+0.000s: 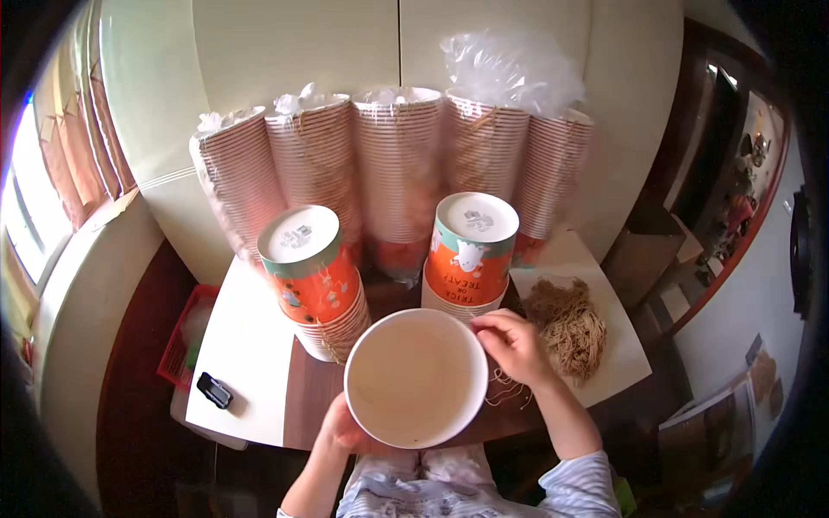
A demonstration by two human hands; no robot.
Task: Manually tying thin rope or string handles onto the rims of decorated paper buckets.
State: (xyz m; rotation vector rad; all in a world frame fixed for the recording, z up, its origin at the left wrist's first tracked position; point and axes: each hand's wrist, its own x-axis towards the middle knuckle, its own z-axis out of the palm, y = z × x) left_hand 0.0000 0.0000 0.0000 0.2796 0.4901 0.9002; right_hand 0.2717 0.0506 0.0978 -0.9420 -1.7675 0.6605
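A white-lined paper bucket (416, 380) is held in front of me, its round mouth tipped up toward me. My left hand (340, 426) grips its lower left side, with the fingers partly hidden behind the wall. At the upper right rim my right hand (509, 344) is closed in a pinch; what lies between the fingertips is too small to make out. Thin strands of cord (508, 395) lie just below that hand. Beyond the bucket stand two shorter stacks of upturned orange and green paper buckets, a left stack (313, 289) and a right stack (469, 259).
Several tall bucket stacks (399, 164) in clear plastic line the back against a pale panel. A tangled heap of tan cord (567, 328) lies at the right of the table (250, 345). A small black object (214, 390) sits at the left; a red basket (186, 341) stands beyond that edge.
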